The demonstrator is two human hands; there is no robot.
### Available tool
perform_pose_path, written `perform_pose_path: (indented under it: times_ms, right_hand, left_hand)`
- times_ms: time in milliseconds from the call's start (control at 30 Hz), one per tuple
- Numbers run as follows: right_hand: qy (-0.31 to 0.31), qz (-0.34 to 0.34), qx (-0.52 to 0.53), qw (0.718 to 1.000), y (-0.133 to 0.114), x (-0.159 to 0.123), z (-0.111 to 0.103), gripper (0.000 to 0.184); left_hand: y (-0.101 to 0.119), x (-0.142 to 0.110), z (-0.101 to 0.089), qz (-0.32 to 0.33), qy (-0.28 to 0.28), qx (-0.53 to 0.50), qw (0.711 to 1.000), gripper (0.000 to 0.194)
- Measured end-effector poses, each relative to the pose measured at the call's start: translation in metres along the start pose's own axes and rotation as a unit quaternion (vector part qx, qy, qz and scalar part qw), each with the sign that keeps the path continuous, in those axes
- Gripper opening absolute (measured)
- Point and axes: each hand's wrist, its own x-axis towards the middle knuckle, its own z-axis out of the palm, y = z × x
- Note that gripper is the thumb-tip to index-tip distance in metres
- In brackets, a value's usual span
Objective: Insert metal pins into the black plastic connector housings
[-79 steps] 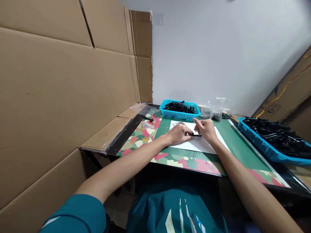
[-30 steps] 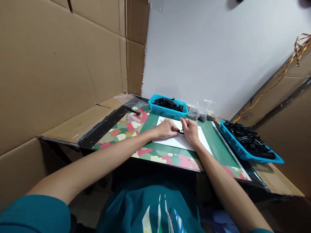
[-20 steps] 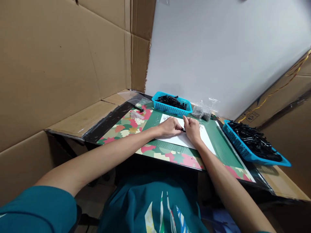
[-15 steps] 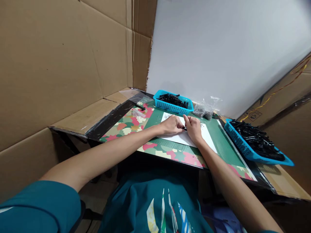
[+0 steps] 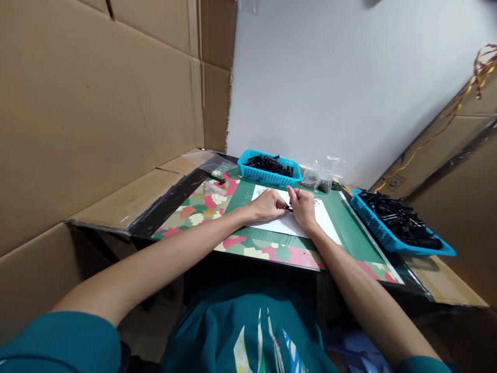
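My left hand (image 5: 268,204) is closed on a small black part (image 5: 288,209), pinching it between thumb and fingers. Right beside it, my right hand (image 5: 303,206) is closed with the thumb raised; its fingers meet the other end of the same part. Most of the part is hidden by the fingers, so its exact kind cannot be made out. Both hands are over a white sheet (image 5: 281,226) on the table. Tiny dark pieces (image 5: 317,202) lie scattered on the sheet behind the hands.
A blue basket (image 5: 267,177) of black parts stands at the back; another blue basket (image 5: 382,228) full of them is at the right. Clear bags (image 5: 320,178) of small pieces sit by the wall. On the patterned mat's left lie a black piece (image 5: 216,178) and clear plastic (image 5: 214,189).
The whole view has shifted slightly, so the table appears a little further left. Both hands keep nearly the same pose around the black part.
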Motion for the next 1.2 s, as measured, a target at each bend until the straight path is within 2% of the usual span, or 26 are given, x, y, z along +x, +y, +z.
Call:
perform_pose_path:
  times_ms: [133, 233, 333, 467, 567, 700, 800, 900, 967, 1033, 1133, 1200]
  right_hand:
    - [0.072, 0.053, 0.020, 0.996, 0.007, 0.007, -0.006, 0.068]
    - [0.113, 0.088, 0.013, 0.990, 0.018, 0.014, -0.013, 0.072]
    - [0.117, 0.120, 0.020, 0.986, 0.027, 0.019, -0.016, 0.073]
    - [0.110, 0.117, 0.035, 0.986, 0.032, 0.021, -0.014, 0.074]
    - [0.097, 0.096, 0.043, 0.990, 0.032, 0.021, -0.011, 0.072]
    - [0.089, 0.111, 0.050, 0.989, 0.034, 0.022, -0.012, 0.069]
    - [0.135, 0.150, 0.064, 0.977, 0.039, 0.023, -0.021, 0.064]
    - [0.164, 0.142, 0.047, 0.975, 0.047, 0.023, -0.034, 0.057]
    - [0.127, 0.137, 0.006, 0.982, 0.052, 0.023, -0.043, 0.049]
    - [0.050, 0.162, -0.050, 0.984, 0.055, 0.022, -0.050, 0.039]
    - [-0.075, 0.187, -0.114, 0.973, 0.056, 0.021, -0.055, 0.023]
    - [-0.122, 0.182, -0.128, 0.967, 0.055, 0.020, -0.055, 0.017]
  left_hand:
    - [-0.003, 0.001, -0.002, -0.009, 0.037, 0.032, 0.999, 0.013]
    - [-0.003, 0.002, -0.007, -0.010, 0.092, 0.076, 0.993, 0.018]
    - [0.002, 0.002, -0.015, 0.030, 0.132, 0.116, 0.984, 0.024]
    - [0.012, -0.001, -0.020, 0.093, 0.119, 0.146, 0.978, 0.022]
    - [0.014, -0.003, -0.020, 0.103, 0.106, 0.157, 0.976, 0.018]
    - [0.010, -0.003, -0.019, 0.056, 0.123, 0.166, 0.977, 0.015]
    - [0.006, -0.003, -0.020, -0.006, 0.149, 0.141, 0.979, 0.013]
    - [0.003, -0.003, -0.022, -0.050, 0.171, 0.079, 0.981, 0.019]
    - [0.000, -0.002, -0.023, -0.072, 0.191, 0.041, 0.978, 0.022]
    - [-0.002, -0.001, -0.023, -0.091, 0.207, 0.005, 0.974, 0.023]
    - [-0.006, 0.001, -0.022, -0.110, 0.208, -0.053, 0.971, 0.026]
    - [-0.007, 0.002, -0.021, -0.116, 0.200, -0.084, 0.969, 0.028]
